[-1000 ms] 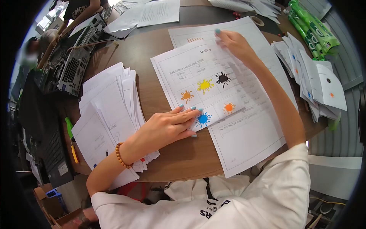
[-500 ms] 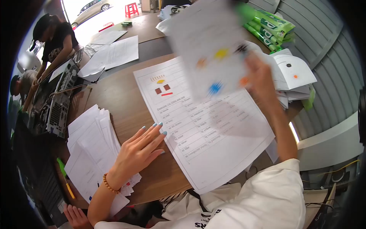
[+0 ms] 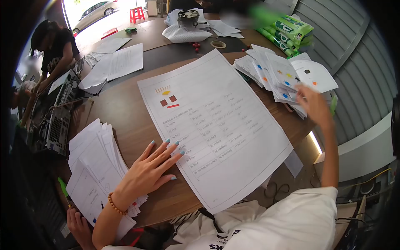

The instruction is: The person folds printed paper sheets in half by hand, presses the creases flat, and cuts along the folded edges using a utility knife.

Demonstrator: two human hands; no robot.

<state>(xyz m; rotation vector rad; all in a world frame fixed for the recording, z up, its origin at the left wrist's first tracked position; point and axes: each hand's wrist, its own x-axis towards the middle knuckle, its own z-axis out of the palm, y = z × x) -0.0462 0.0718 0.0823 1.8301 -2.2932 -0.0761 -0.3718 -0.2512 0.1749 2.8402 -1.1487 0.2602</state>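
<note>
1. One left hand (image 3: pixel 150 170) lies palm down, released and spread, five blue nails showing; its fingertips rest at the left edge of one printed sheet (image 3: pixel 229 166).
2. That sheet lies mid-desk (image 3: pixel 121 100); it shows two dark-red squares, one yellow diamond, one red bar.
3. One right hand (image 3: pixel 313 101) is at one splat-printed stack (image 3: pixel 273 75); whether it grasps paper, I cannot tell.
4. One paper pile (image 3: pixel 93 160) sits left; beyond are one tape roll (image 3: pixel 218 44), one fan (image 3: pixel 188 16), one red stool (image 3: pixel 136 14).
</note>
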